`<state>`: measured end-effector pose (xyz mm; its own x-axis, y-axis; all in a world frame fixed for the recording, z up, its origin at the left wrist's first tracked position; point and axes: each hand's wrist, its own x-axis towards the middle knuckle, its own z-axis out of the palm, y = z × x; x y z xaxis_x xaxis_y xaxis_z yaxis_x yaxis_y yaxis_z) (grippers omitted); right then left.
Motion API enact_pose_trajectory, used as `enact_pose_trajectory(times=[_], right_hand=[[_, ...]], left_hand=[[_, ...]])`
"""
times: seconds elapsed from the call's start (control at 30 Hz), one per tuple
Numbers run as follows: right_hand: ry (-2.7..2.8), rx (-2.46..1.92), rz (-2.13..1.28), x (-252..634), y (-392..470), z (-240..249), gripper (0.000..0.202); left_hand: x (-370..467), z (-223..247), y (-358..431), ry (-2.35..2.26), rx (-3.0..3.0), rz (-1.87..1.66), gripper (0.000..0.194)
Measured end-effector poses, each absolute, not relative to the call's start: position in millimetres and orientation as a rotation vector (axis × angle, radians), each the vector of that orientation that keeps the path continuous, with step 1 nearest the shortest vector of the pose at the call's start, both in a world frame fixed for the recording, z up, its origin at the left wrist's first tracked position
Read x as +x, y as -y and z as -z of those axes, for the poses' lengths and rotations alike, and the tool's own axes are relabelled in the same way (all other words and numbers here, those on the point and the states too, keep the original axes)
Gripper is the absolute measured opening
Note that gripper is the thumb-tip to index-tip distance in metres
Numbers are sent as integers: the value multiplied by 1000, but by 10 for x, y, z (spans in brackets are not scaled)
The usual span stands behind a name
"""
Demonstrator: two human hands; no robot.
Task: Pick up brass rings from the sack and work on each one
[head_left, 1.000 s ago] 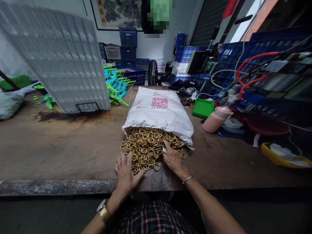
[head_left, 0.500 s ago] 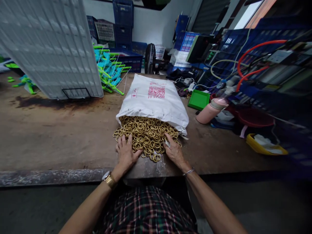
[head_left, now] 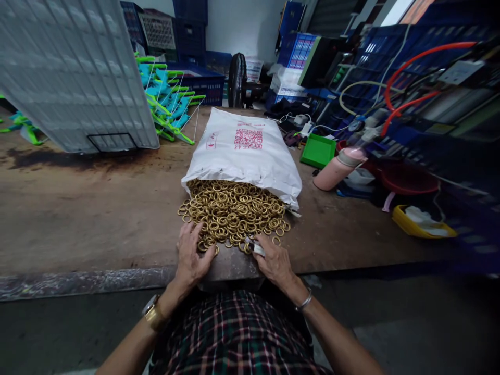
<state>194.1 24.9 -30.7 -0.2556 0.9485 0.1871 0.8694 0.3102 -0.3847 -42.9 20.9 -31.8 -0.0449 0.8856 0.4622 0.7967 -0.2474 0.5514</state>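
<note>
Loosely spread, the left hand [head_left: 190, 255] touches the near-left edge of the brass rings [head_left: 234, 211], which spill from the white sack's [head_left: 219, 148] mouth onto the surface [head_left: 97, 219]. The right hand [head_left: 276, 261] curls beside a white piece [head_left: 258, 248]; whether gripped or worn, I cannot tell.

On the table [head_left: 97, 219], mid-frame, I see a bag [head_left: 242, 164] with rings [head_left: 234, 211] heaped before it. Behind it, upper centre, is a fan [head_left: 237, 80]; to its right, a tray [head_left: 318, 150].

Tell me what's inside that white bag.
Gold-coloured rings show at the mouth of the white bag and lie on the table; whatever is deeper inside is covered.
</note>
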Motion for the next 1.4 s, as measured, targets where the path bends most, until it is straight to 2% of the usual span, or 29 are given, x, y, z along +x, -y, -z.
enact_pose_trajectory(times=[0.13,0.27,0.43,0.63,0.73,1.1,1.4], right_hand=[[2270,-1726,-167,1841,-225,253,27],[2273,-1721,-120,1879,-262,301,22],[2228,-1577,-63,1990,-300,455,26],[2183,-1564,25,1999,-329,496,24],[2151,-1558,49,2004,-323,488,25],[2202,-1368,249,2028,-308,572,26],[2253,-1311,281,2025,-327,562,26]], left_hand=[[-318,223,-62,-1714,2041,-1378,37],[-180,162,-38,-1526,2100,-1345,24],[-123,101,-159,-1383,2348,-1194,23],[-204,-68,-244,-1315,2705,-500,20],[-223,-93,-243,-1230,2823,-314,19],[-247,-86,-269,-1083,2941,-280,19],[-267,-63,-252,-1076,2950,-297,17]])
